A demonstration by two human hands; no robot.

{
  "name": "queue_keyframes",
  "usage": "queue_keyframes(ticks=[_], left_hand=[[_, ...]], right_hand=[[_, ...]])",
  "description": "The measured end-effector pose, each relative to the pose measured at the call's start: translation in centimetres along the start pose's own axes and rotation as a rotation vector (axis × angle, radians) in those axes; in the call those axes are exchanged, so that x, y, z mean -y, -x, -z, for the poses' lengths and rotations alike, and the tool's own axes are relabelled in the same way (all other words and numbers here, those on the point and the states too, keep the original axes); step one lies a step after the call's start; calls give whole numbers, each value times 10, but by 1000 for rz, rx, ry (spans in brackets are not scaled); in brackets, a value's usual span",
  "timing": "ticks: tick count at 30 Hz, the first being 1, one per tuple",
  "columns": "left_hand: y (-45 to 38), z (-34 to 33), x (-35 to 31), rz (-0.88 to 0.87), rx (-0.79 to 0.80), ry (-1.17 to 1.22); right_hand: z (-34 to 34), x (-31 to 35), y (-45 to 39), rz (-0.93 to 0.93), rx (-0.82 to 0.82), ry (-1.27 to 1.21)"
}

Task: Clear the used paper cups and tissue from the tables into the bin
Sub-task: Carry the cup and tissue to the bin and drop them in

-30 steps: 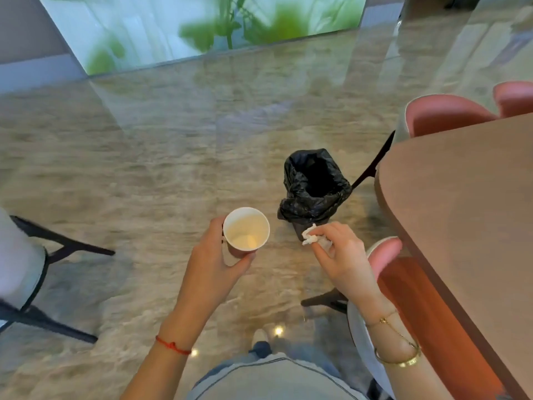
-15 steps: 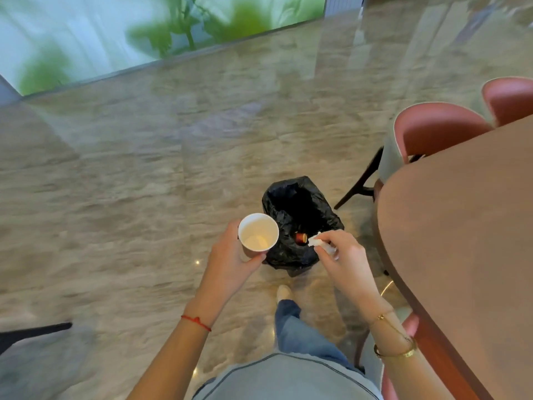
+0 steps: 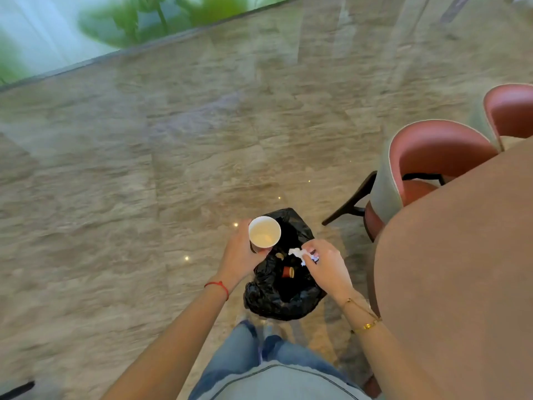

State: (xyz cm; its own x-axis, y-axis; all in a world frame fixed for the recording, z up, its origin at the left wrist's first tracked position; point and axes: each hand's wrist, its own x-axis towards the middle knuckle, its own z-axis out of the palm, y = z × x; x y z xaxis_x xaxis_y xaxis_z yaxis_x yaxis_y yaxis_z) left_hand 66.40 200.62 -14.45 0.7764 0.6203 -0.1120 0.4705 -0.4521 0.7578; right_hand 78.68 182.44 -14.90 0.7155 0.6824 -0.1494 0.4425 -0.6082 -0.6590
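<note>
Both hands are now hanging directly over the bin (image 3: pixel 284 295), where a second ago they were short of it and the black-lined opening lay ahead on the floor. Gripping the paper cup (image 3: pixel 264 233) around its side wall, the left hand (image 3: pixel 239 255) is keeping it upright with the mouth facing up, probably so that any dregs inside are not spilling before the drop; the cup is sitting above the far-left edge of the liner. Beside it, the right hand (image 3: pixel 326 265) is pinching the crumpled white tissue (image 3: pixel 298 252) between thumb and fingertips, and the tissue is poking out over the open mouth of the bag, which suggests it is being lined up for release. Down in the bin a small red-brown item (image 3: pixel 287 272) is already lying against the black plastic. Off to the right, the desk (image 3: pixel 461 269) is showing only a bare brown surface in the part that is in view, with pink chairs (image 3: pixel 432 157) tucked against it. Neither item is yet in the bin, so this trip is looking nearly finished.
</note>
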Motion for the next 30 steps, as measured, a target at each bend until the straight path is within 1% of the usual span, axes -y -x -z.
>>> queue_keyframes(ticks=[2,5,8,10,12,16,20,26,30], left_hand=[[-28,-6,3,9,57,-2],[-63,-13,10,46,191,-9],[-88,-13,18,112,327,-46],[-99,-9,23,138,359,-74],[-104,1,26,122,361,-107],[-101,35,27,29,301,-165],[-81,74,27,14,187,-229],[-21,110,29,80,-19,-212],[27,120,30,146,-175,-190]], right_hand=[[-4,-4,-18,-61,35,-2],[-7,-6,-38,-151,76,-21],[-7,-5,-50,-218,71,-55],[-5,-4,-57,-228,58,-56],[0,-2,-65,-223,35,-48],[11,13,-75,-160,-5,-26],[20,37,-83,-53,-19,4],[29,62,-85,131,-12,114],[27,78,-80,250,49,146]])
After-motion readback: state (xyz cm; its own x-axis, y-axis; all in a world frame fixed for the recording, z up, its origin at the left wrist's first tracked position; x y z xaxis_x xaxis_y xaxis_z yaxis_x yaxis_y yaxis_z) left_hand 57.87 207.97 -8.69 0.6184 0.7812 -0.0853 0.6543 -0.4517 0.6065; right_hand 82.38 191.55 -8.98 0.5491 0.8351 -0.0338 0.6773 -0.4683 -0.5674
